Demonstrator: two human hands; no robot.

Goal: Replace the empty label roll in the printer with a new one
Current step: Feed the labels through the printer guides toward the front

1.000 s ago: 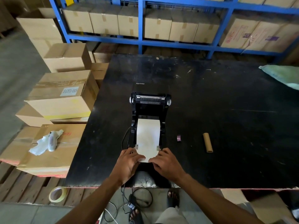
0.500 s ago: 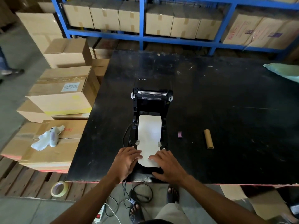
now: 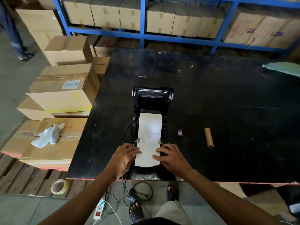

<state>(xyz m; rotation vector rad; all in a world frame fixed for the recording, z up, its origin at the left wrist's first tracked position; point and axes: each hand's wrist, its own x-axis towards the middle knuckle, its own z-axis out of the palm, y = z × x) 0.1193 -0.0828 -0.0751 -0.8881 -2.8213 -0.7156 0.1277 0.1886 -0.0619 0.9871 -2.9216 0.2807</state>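
A black label printer [image 3: 152, 101] stands open on the black table [image 3: 227, 111], its lid tilted back. A white label strip [image 3: 150, 137] runs from the roll inside, between two small guides, out over the front. My left hand [image 3: 125, 157] rests on the strip's left edge and my right hand [image 3: 170, 157] on its right edge, fingers spread flat and pressing the paper down. The empty brown cardboard core [image 3: 208, 137] lies on the table to the right of the printer.
A small purple tape piece [image 3: 180, 132] lies beside the printer. Cardboard boxes [image 3: 65, 91] are stacked to the left, one bearing a crumpled white wrapper [image 3: 48, 135]. A tape roll [image 3: 59, 186] sits on the pallet. Cables and a power strip [image 3: 99, 211] lie below the table edge. Another person's legs [image 3: 14, 33] stand far left.
The label strip has come further out of the printer's front. Both hands slid apart to its edges and flattened on it. The camera view shifted slightly.
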